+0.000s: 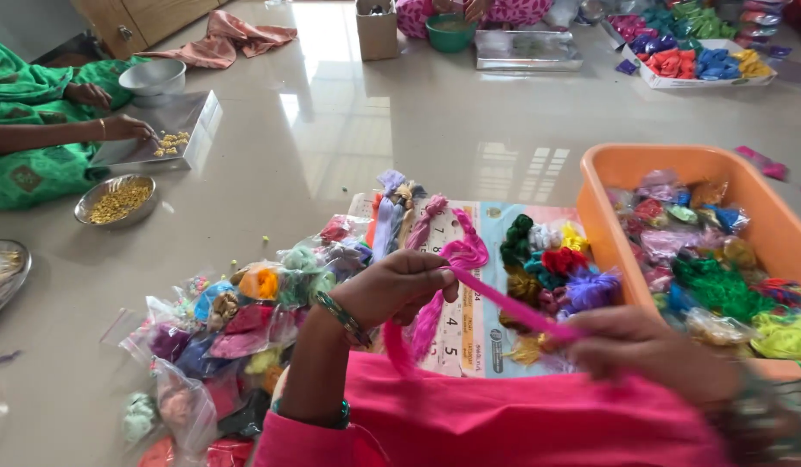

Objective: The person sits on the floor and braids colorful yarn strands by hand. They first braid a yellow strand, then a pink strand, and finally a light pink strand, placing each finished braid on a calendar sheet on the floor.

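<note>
Floor of glossy beige tiles [348, 130] carries everything. Near its right edge stands an orange plastic tub [608, 186] filled with bagged coloured threads. Beside the tub a printed paper sheet [471, 324] lies under loose thread bundles. Over the sheet, a bright pink thread skein [504, 303] is stretched tight: the left hand [396, 285] pinches one end, the blurred right hand [647, 350] grips the other.
</note>
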